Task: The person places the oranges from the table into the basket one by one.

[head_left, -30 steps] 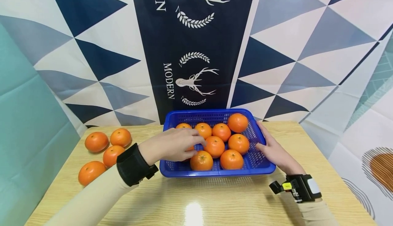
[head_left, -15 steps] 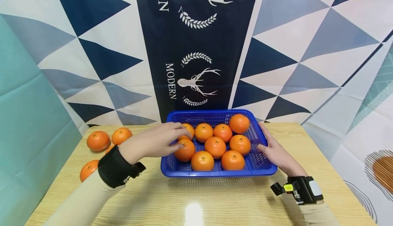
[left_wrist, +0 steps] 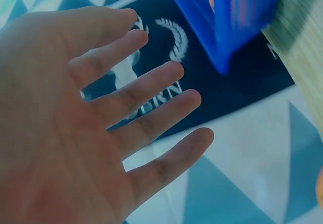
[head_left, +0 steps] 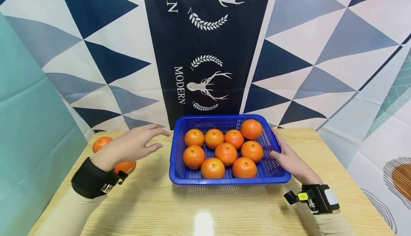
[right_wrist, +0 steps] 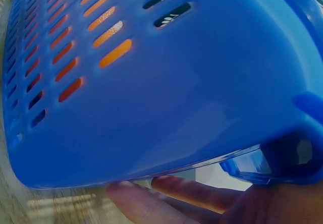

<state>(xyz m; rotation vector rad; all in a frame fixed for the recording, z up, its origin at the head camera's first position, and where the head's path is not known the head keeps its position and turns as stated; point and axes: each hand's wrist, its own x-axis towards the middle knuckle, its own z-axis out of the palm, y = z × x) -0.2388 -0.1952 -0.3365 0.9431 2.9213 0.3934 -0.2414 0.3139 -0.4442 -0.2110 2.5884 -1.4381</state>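
A blue plastic basket (head_left: 229, 181) with slotted walls stands on the table, with several tangerines (head_left: 226, 154) spread over its floor. My right hand (head_left: 290, 161) holds the basket's right rim, thumb over the inner side and fingers along the outside. Left of the basket, my left hand (head_left: 133, 145) is in the air, palm turned inward and fingers spread, holding nothing; the left wrist view shows its bare palm (left_wrist: 75, 128). Behind that hand and wrist, a loose tangerine (head_left: 102, 143) and another tangerine (head_left: 125, 166) show in part on the table.
The light wooden table (head_left: 160, 207) ends at a patterned cloth backdrop (head_left: 205, 50) just behind the basket. A teal cloth (head_left: 38, 129) closes off the left side. Each wrist wears a black strap with a small camera (head_left: 290, 197).
My left hand has drawn back left out of the basket, leaving a tangerine in its left part, and now covers more of the loose tangerines. My right hand stays at the rim.
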